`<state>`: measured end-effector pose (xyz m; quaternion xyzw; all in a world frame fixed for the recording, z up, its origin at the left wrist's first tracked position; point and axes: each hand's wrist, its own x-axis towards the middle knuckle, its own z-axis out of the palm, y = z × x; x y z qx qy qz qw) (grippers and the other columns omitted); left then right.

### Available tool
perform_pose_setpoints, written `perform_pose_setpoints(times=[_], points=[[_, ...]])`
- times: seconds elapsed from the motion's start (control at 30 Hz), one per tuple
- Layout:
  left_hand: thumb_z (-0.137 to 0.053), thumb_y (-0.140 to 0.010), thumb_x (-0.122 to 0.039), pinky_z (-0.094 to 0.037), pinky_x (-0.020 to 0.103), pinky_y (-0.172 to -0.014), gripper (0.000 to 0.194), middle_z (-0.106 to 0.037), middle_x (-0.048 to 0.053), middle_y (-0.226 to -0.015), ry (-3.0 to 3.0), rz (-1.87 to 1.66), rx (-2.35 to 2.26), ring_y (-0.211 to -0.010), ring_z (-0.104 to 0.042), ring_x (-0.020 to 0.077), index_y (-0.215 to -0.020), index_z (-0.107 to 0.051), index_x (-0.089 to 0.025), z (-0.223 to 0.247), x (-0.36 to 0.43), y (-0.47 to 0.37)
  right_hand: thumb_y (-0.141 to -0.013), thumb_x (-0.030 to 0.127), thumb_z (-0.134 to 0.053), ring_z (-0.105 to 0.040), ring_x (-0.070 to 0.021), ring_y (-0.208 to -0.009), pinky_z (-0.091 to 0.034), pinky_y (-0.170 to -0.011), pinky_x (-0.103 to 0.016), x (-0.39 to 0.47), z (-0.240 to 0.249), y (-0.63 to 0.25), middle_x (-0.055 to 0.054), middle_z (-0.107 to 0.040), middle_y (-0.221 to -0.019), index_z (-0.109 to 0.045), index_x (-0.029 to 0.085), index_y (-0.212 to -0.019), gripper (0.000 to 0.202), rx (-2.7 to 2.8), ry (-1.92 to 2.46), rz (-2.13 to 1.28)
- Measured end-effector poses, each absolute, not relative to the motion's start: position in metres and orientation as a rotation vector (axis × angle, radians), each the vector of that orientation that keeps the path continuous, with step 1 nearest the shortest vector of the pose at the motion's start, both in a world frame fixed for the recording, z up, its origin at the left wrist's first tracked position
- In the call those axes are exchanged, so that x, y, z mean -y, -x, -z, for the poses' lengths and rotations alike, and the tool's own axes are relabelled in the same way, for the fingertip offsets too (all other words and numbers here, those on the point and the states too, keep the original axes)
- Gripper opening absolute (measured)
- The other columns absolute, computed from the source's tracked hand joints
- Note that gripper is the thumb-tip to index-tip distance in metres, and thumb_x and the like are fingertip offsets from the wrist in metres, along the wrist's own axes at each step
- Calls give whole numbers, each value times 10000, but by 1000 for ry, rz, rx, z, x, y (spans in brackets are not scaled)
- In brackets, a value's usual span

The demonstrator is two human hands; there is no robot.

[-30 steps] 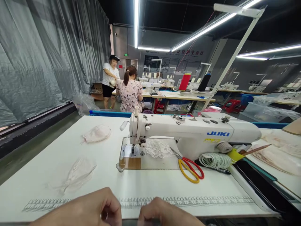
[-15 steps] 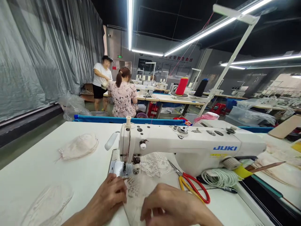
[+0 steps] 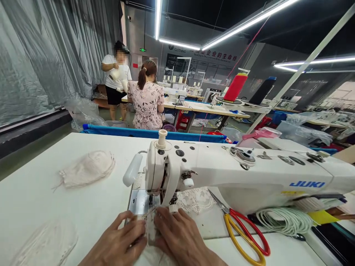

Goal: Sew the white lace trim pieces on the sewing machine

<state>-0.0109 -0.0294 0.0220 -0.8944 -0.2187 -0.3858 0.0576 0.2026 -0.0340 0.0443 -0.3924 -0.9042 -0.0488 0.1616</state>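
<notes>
Fingers of the left hand (image 3: 122, 236) bend in a loose curl at the bottom of the frame, left of centre, their tips at the left edge of a pale lace piece (image 3: 150, 228). The right hand (image 3: 183, 236) lies just beside it at bottom centre, fingers stretched forward over the lace; whether either hand pinches the cloth cannot be told, as the undersides are hidden. The lace runs between the hands, its far end close to the needle area of the white sewing machine (image 3: 235, 181).

At lower right, scissors (image 3: 226, 210) with red and yellow handles lie with their blades pointing up and left, near a coil of pale green cord (image 3: 287, 221). Another lace piece (image 3: 195, 199) sits under the machine's arm. On the white table (image 3: 100, 207), one pale fabric bundle (image 3: 47, 244) is at lower left and a second bundle (image 3: 87, 169) farther back.

Beyond, a red thread cone (image 3: 235, 87) leans at upper right; at upper left are a seated person (image 3: 148, 105) in a patterned top and a standing person (image 3: 111, 96) in white.
</notes>
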Motion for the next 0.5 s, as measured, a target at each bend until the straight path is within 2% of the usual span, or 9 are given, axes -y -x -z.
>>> perform_pose_setpoints(times=[0.13, 0.33, 0.5], points=[[-266, -973, -105, -233, 342, -1051, 352, -659, 70, -904, 2711, 1097, 673, -877, -598, 114, -943, -614, -144, -25, 13, 8, -807, 265, -680, -588, -216, -868, -471, -715, -301, 17, -49, -202, -67, -669, -926, -580, 178, -1102, 324, 2518, 1156, 179], [-287, -937, -51, -278, 408, -1063, 314, -631, 126, -1007, 2665, 1126, 701, -1045, -565, 171, -1057, -572, -105, -13, 0, 8, -838, 168, -621, -602, -209, -855, -479, -758, -298, 7, -41, -210, -79, -666, -898, -653, 195, -956, 125, 2428, 1074, 322], [-328, -914, -26, -305, 435, -1068, 296, -613, 119, -1034, 2679, 1138, 745, -1078, -555, 182, -1087, -553, -108, -6, -3, 9, -825, 89, -580, -610, -208, -847, -488, -768, -305, 5, -37, -212, -71, -667, -886, -652, 205, -925, 169, 2452, 1100, 270]])
